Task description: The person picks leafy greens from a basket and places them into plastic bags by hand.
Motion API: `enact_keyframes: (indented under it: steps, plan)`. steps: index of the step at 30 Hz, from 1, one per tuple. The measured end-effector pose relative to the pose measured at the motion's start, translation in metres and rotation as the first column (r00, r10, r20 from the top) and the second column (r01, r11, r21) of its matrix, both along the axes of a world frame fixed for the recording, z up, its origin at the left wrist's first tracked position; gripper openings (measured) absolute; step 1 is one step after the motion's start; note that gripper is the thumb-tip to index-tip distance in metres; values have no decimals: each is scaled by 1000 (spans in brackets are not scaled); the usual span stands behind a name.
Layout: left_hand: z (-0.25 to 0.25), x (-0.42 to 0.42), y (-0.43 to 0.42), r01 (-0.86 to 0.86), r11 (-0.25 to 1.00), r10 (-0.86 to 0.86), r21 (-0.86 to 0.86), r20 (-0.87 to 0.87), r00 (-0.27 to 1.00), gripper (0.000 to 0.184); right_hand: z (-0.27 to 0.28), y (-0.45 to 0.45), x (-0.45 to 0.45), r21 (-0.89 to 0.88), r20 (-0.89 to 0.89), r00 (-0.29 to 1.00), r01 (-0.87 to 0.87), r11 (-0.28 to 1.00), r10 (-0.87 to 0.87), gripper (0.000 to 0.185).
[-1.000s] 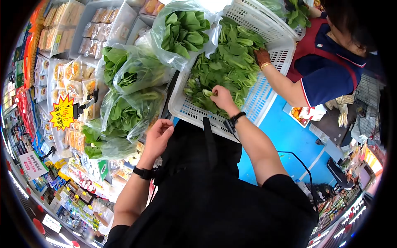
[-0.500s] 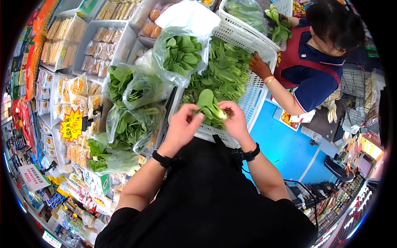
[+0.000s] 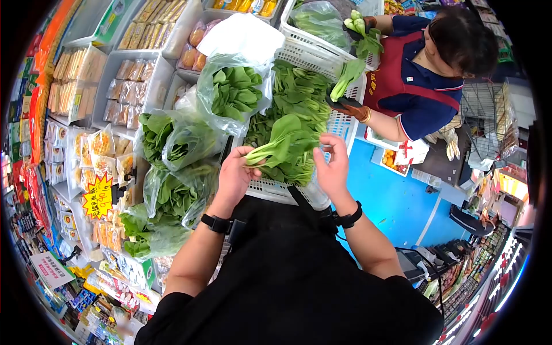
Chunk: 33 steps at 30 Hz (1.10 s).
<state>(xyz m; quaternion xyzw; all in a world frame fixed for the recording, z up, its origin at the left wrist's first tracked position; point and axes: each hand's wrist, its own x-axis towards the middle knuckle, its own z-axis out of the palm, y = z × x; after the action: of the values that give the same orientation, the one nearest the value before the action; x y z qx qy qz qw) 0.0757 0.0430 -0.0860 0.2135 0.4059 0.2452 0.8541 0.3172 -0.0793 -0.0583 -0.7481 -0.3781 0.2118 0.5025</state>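
Only the head cam to go on here, so that's the whole tour. Left hand [image 3: 233,178] is closed down to a pinch, thumb and fingers on the pale stem end of a loose leafy green [image 3: 286,138]. The green lies sideways over the near part of the white crate [image 3: 315,194], stems toward the left hand and leaves out to the right, above the pile of greens [image 3: 302,92] in there. Right hand [image 3: 334,172] is about half open, fingers curled and thumb apart, right by the leafy end. Can't honestly tell if the fingertips are touching the leaf or just beside it. Black band on each wrist, fwiw.

Across the crate, a co-worker in a red apron [image 3: 384,80] has one gloved hand [image 3: 349,109] on the stem end of another green [image 3: 348,77], and a second gloved hand up top near more greens; that grip is tough to make out.

Hard-to-see stuff: the pinching fingertips are partly covered by the stems, and the held leaves hide a chunk of the pile. The clear bags [image 3: 192,144] of greens on the left are shiny and overlapping, so the contents blur together. The yellow price sign [image 3: 99,196] shows 9.90, but the rest is too small for me. The fisheye's black edge cuts off the shelves all around.
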Motion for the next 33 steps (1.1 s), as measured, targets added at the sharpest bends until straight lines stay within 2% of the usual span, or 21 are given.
enact_keyframes:
  steps: [2,3,4,5,6,7,8,9,10,12,14,15,17,18,20,21,24,26,28,29,33]
  plan:
    - [-2,-2,3,1,1000,0,-19,10,1000,25,-11,1,11,-35,-116,993,-32,999,28,40]
    - [-1,-3,5,3,1000,-1,-30,39,999,26,-3,8,12,-84,-337,941,-61,995,29,46]
    - [-1,-3,5,4,999,-1,-40,67,998,26,0,13,13,-124,-541,841,-99,987,16,51]
    - [-2,-3,6,6,999,-3,-41,67,998,26,-7,14,16,-86,-761,648,-155,984,35,58]
    - [-2,-4,6,57,998,-55,-40,68,996,27,-9,16,18,-86,-761,648,-155,984,35,58]
    - [-3,-4,6,108,993,-105,-39,70,992,28,-10,17,21,28,-941,321,-238,971,106,59]
    - [-3,-2,6,108,993,-105,-38,69,992,28,-11,18,22,164,-986,-53,-274,948,155,60]
    - [-4,-1,4,121,992,-119,-35,51,992,29,-4,25,21,167,-982,-134,-311,936,130,60]
    - [-4,0,5,129,991,-128,-28,31,991,30,-4,27,21,174,-981,-137,-320,931,136,60]
    - [-4,-3,9,204,977,-201,65,-41,979,33,-3,30,20,126,-982,61,-491,862,178,50]
    - [-3,-2,6,174,978,-157,118,-144,977,37,-2,36,18,73,-988,79,-503,861,130,45]
    - [3,-2,8,160,979,-141,123,-146,979,37,-1,39,15,26,-977,177,-461,887,120,42]
    - [15,-3,13,473,669,19,572,-650,759,52,4,45,15,-35,-947,311,-359,933,84,38]
    - [28,-2,17,461,674,35,577,-649,760,52,7,48,19,-31,-946,311,-374,927,94,38]
    - [52,-2,24,613,576,141,541,-804,577,71,11,56,26,12,-910,392,-305,952,137,38]
    - [51,-1,28,607,528,229,594,-788,572,85,24,64,23,3,-883,453,-253,967,121,33]
    - [50,2,43,707,458,222,539,-839,496,91,35,85,23,-7,-823,554,-238,971,130,34]
    - [29,2,46,683,494,188,539,-833,521,80,36,102,19,-14,-802,578,-269,963,150,34]
    - [9,-1,45,436,632,220,640,-688,692,67,40,119,10,-25,-765,621,-293,956,170,35]
    - [3,-6,40,360,680,269,639,-674,688,63,45,126,2,-16,-752,634,-293,956,182,33]
    - [10,-18,18,198,656,388,729,-550,739,63,33,155,-27,-9,-737,615,-424,906,281,30]
